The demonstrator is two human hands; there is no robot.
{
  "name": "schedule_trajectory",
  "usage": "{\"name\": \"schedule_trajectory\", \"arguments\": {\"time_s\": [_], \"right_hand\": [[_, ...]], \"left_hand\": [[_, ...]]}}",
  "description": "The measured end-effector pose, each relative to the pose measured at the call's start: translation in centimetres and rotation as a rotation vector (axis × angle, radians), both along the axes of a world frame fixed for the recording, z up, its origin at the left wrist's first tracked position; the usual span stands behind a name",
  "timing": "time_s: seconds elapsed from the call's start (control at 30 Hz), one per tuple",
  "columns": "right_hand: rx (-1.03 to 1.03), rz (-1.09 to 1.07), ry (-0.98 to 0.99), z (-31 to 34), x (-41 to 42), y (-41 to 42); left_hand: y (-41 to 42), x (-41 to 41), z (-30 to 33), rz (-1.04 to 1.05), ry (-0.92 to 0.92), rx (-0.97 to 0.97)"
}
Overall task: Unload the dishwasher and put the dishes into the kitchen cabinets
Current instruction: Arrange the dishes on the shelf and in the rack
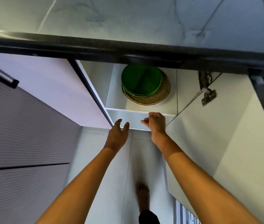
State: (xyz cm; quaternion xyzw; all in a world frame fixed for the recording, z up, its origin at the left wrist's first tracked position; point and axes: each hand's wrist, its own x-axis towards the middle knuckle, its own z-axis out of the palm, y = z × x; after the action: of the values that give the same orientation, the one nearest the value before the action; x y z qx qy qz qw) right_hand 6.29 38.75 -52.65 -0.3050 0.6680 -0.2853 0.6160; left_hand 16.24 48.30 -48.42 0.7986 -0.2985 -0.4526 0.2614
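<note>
— Head view first: how far along?

— Hard to say overall. Green plates (141, 80) already stacked on a woven mat (154, 98), on the upper shelf (116, 101) of the open base cabinet (95, 75). No dishwasher in sight, so no telling how much remains.

— And the hands?

— Both empty, just in front of the shelf's front edge. Left hand (117, 135) loosely spread, fingers apart, holding nothing. Right hand (157, 123) half curled, fingers bent inward, nothing gripped; whether touching the shelf lip, cannot tell.

— Edges to mind?

— Dark countertop rim (128, 50) overhanging right above the plates, so low headroom for anything lifted in. Door hinge (208, 94) jutting at the right, open cabinet door (208, 135) beside the right forearm.

— Room to move?

— Bare shelf left of the stack; clear floor (108, 159) below, apart from a bare foot (142, 196).
</note>
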Motion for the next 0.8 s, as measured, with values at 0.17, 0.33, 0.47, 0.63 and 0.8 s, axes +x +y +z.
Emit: {"name": "schedule_trajectory", "arguments": {"time_s": [0.17,0.33,0.47,0.63,0.8], "right_hand": [[-0.023,-0.05,-0.044,0.2,-3.2,6.8],[0.009,-0.089,-0.063,2.1,-7.4,14.1],[0.026,0.005,0.023,2.6,-10.5,20.5],[0.085,0.162,0.049,2.1,-14.4,27.9],[0.147,0.225,0.092,1.1,-20.0,32.0]], "left_hand": [[3.6,-1.9,0.9,-0.009,-0.064,0.066],[11.0,-5.4,2.3,-0.045,-0.039,0.003],[16.4,-8.6,2.7,-0.119,-0.069,0.037],[21.0,-12.9,2.6,-0.207,-0.063,0.119],[21.9,-18.4,1.4,-0.367,-0.026,0.232]]}}
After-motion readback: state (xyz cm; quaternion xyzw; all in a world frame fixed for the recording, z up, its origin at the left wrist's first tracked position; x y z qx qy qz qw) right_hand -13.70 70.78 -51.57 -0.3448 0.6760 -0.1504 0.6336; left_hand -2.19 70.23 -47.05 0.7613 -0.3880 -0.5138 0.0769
